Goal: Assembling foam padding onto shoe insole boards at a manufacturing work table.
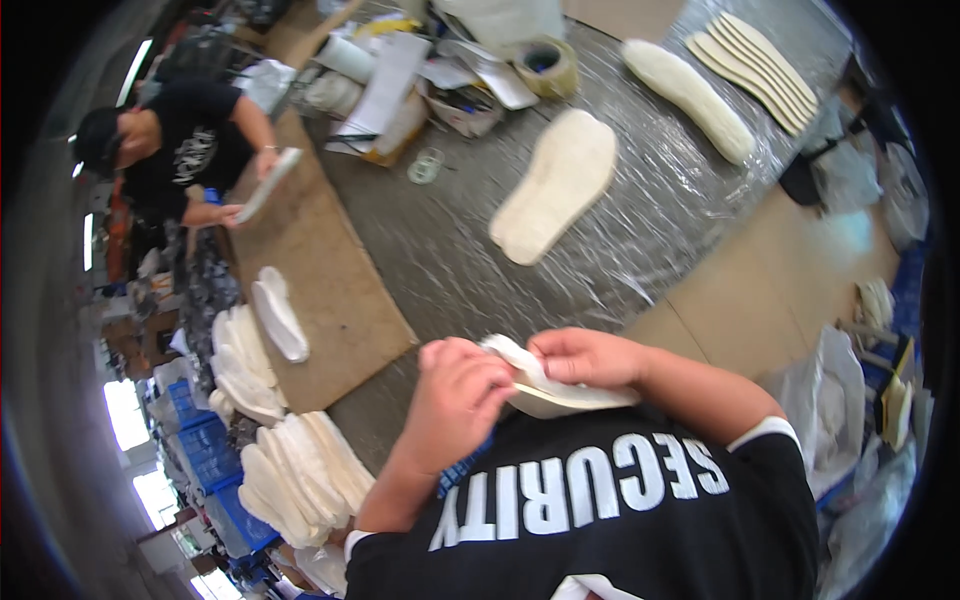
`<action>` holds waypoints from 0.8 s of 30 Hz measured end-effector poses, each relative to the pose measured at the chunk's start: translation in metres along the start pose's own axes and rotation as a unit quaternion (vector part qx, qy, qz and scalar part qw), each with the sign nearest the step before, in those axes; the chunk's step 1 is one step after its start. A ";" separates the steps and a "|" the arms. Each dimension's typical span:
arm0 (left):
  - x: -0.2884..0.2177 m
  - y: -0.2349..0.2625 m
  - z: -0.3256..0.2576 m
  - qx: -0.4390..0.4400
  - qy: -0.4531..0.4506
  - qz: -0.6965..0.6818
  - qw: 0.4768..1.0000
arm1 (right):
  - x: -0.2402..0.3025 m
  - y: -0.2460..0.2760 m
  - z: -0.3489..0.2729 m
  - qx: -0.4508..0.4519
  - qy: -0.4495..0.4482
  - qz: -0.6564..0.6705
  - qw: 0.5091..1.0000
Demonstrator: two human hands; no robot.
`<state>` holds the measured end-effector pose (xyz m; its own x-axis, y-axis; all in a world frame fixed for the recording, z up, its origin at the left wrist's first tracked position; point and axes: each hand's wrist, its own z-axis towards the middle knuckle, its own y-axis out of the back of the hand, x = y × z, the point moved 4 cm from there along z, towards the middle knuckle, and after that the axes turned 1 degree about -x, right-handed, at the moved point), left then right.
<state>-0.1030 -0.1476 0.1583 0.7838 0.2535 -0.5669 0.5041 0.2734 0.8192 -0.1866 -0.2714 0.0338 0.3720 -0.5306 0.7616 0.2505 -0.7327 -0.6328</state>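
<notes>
Close in front of my chest, a cream fleecy insole is held between both hands. My left hand is closed, its fingertips pinching the insole's left end. On the other side, my right hand grips the upper edge with the thumb pressed on the fleece. White fluff shows between the two hands, and part of the insole is hidden behind the fingers. Ahead on the plastic-covered table lies a pair of cream insoles, side by side and touching.
At the far right are a fluffy insole and a fanned stack of insoles. A tape roll and cluttered boxes stand at the back. Left, a co-worker holds an insole beside a brown board; insole piles lie nearer.
</notes>
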 end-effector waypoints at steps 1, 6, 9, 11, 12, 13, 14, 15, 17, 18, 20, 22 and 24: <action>0.001 -0.003 0.001 -0.004 -0.009 -0.007 1.000 | 0.002 0.000 0.003 -0.016 0.022 -0.086 0.996; 0.010 -0.014 -0.003 -0.047 0.024 -0.105 0.993 | 0.015 0.013 0.002 0.036 -0.070 0.008 0.997; 0.019 -0.037 -0.004 -0.054 0.081 -0.248 0.964 | 0.021 0.021 -0.008 0.033 -0.133 0.078 0.987; 0.023 -0.046 -0.008 -0.050 0.074 -0.268 0.959 | 0.018 0.019 -0.013 -0.001 -0.170 0.065 0.983; 0.023 -0.047 -0.010 -0.047 0.080 -0.251 0.963 | 0.015 0.019 -0.016 -0.052 -0.191 0.067 0.978; 0.024 -0.047 -0.012 -0.045 0.087 -0.234 0.967 | 0.010 0.020 -0.020 -0.102 -0.210 0.069 0.970; 0.023 -0.044 -0.011 -0.056 0.102 -0.195 0.974 | 0.003 0.023 -0.020 -0.124 -0.200 0.102 0.967; 0.025 -0.042 -0.010 -0.062 0.100 -0.195 0.974 | -0.002 0.022 -0.021 -0.123 -0.201 0.096 0.967; 0.023 -0.038 -0.010 -0.055 0.035 -0.113 0.991 | -0.002 0.020 -0.019 -0.162 -0.159 0.122 0.966; 0.024 -0.035 -0.010 -0.067 0.040 -0.128 0.989 | 0.002 0.017 -0.019 -0.174 -0.159 0.114 0.965; 0.024 -0.029 -0.009 -0.065 0.027 -0.124 0.990 | 0.001 0.013 -0.016 -0.183 -0.159 0.121 0.962; 0.025 -0.026 -0.010 -0.063 0.014 -0.121 0.991 | -0.004 0.013 -0.016 -0.196 -0.163 0.132 0.958; 0.030 -0.025 -0.012 -0.066 0.006 -0.156 0.986 | -0.002 0.011 -0.014 -0.198 -0.161 0.132 0.958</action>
<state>-0.0970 -0.1357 0.1194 0.5935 0.1481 -0.7911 0.6679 0.4580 0.5867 -0.1967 -0.2842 0.0270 0.6474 -0.6073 0.4605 -0.2251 -0.7296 -0.6458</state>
